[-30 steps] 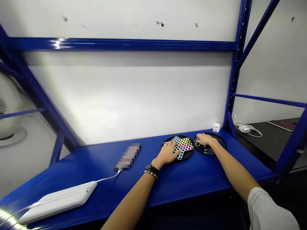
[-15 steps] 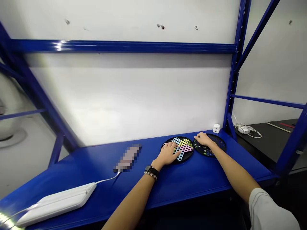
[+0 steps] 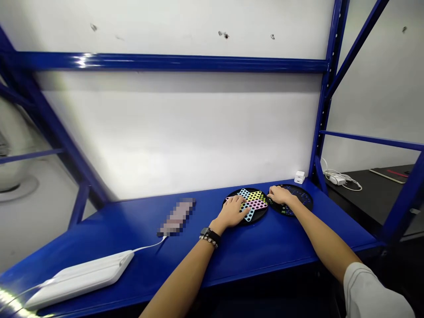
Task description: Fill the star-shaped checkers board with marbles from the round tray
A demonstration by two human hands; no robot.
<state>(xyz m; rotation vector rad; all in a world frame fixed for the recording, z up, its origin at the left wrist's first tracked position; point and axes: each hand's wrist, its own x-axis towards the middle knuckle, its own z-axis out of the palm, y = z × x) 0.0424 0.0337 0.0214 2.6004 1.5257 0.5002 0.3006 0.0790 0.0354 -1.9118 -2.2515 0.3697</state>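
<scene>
A round black Chinese checkers board [image 3: 261,216] with a pink, blue and yellow star lies on the blue shelf. My left hand [image 3: 232,211] rests on its left part, fingers spread and hiding some of the holes. Yellow-green marbles [image 3: 263,198] sit near the board's right edge. Just right of it is a second round black tray [image 3: 303,207] holding small dark blue and green pieces, perhaps marbles. Over this tray's left side is my right hand [image 3: 278,194], fingers bent down and drawn together. Whatever its fingertips grip is hidden.
A phone-like object [image 3: 177,217], pixelated, lies left of the board, cabled to a long white power strip or box [image 3: 82,276]. White charger blocks [image 3: 299,177] stand by the back wall. Blue posts [image 3: 321,106] frame the shelf; a black surface with cables [image 3: 342,180] adjoins at right.
My right hand has dropped slightly at the left side of the second tray, its fingers lower. The left hand stays on the board.
</scene>
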